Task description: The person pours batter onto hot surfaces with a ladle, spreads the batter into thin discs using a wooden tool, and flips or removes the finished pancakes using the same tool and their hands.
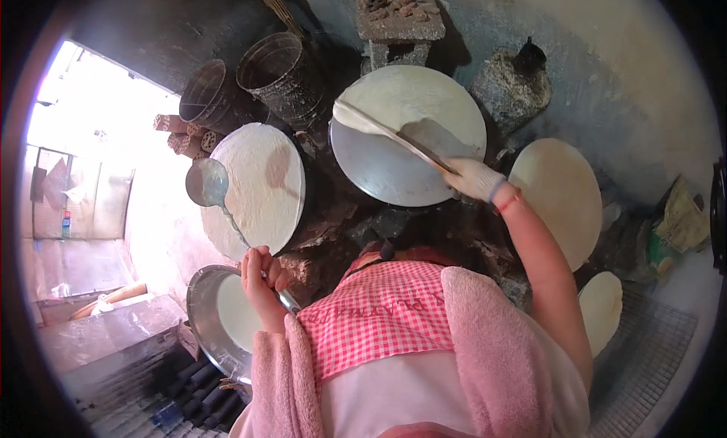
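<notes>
My left hand (264, 284) grips the handle of a metal ladle (207, 182), whose bowl is raised by the left round griddle, covered with a pale batter sheet (261, 188). In a white knit glove, my right hand (474, 178) holds a long flat spreader (386, 130) across the middle round griddle (392, 182). Pale batter (409, 89) covers the far part of that griddle; bare metal shows on the near part. Thick batter clings to the spreader's far end. Below my left hand stands a metal basin (207, 319) of white batter (235, 310), partly hidden by my arm.
Another round sheet (556, 202) lies at the right, with a smaller one (601, 310) by a wire rack (653, 347). Beyond the griddles stand dark buckets (272, 69), a brick stand (400, 29) and a crusted vessel (511, 89). Perforated briquettes (184, 140) lie at left, dark cylinders (207, 395) below.
</notes>
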Motion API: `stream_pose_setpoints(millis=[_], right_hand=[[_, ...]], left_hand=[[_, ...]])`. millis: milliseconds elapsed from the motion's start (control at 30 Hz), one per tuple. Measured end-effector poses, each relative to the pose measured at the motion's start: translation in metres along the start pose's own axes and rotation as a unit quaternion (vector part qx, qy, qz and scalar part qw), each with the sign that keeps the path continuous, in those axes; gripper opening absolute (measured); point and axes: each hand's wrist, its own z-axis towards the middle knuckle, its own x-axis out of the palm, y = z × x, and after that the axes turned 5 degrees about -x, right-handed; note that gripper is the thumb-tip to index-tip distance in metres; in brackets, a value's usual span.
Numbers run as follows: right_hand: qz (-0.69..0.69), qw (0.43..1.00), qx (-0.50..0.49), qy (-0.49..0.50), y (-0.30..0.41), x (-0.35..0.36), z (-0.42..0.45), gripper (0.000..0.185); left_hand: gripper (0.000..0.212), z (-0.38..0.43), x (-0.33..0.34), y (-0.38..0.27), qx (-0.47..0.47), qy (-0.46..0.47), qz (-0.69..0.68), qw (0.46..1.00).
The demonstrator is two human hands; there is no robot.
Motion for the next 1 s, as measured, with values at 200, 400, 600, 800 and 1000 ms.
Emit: stream_pose_setpoints(millis=[200,400,600,800,1000], right_hand=[[0.063,0.973,0.141,-0.174,-0.049,-0.078,0.016,0.058],[-0.042,0.989,0.130,-0.054,-0.010,-0.010,0.062,0.039],[0.068,0.967,0.191,-0.156,-0.023,-0.053,0.061,0.038],[0.037,0.987,0.151,-0.029,0.017,-0.014,0.036,0.036],[0.064,0.969,0.177,-0.157,-0.021,-0.016,0.008,0.033]], left_hand=[[0.020,0.035,0.009,-0.008,-0.031,0.008,-0.001,0.999],[0.019,0.082,0.016,-0.015,-0.068,0.063,0.005,0.996],[0.045,0.104,0.046,-0.018,-0.037,0.050,0.192,0.979],[0.049,0.145,0.011,0.015,0.037,0.061,0.484,0.872],[0.053,0.114,0.023,0.041,0.169,0.070,0.609,0.772]])
